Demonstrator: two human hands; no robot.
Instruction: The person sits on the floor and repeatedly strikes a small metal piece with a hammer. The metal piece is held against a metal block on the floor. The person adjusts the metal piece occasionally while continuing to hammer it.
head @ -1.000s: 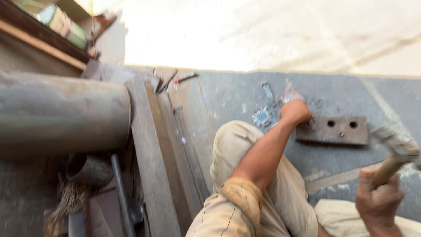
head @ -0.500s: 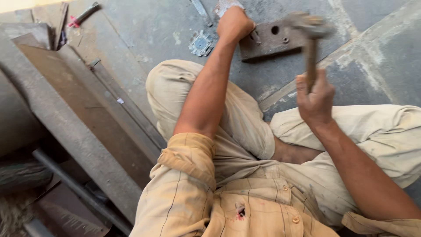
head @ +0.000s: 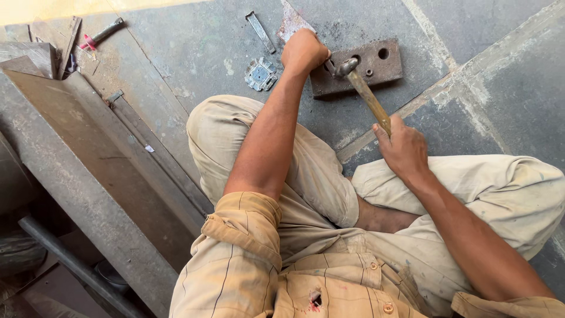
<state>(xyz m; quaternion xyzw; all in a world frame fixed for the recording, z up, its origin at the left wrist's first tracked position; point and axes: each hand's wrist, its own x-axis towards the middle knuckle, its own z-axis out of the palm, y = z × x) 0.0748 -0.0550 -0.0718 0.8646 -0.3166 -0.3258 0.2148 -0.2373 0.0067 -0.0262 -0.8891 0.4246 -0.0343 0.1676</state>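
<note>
Hammer (head: pixel 366 94) gripped low on its wooden handle by the right hand (head: pixel 404 147), fingers wrapped tight, head down on the rusty holed block (head: pixel 368 65). The block lies flat on the stone floor (head: pixel 471 88) as an anvil. The left hand (head: pixel 303 52), closed in a fist, pins something small at the block's edge; what, I cannot tell.

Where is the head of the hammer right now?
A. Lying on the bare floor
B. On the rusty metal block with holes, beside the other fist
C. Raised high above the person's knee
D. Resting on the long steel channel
B: the right hand grips the wooden handle, and the hammer head meets the metal block next to the left hand.
</note>
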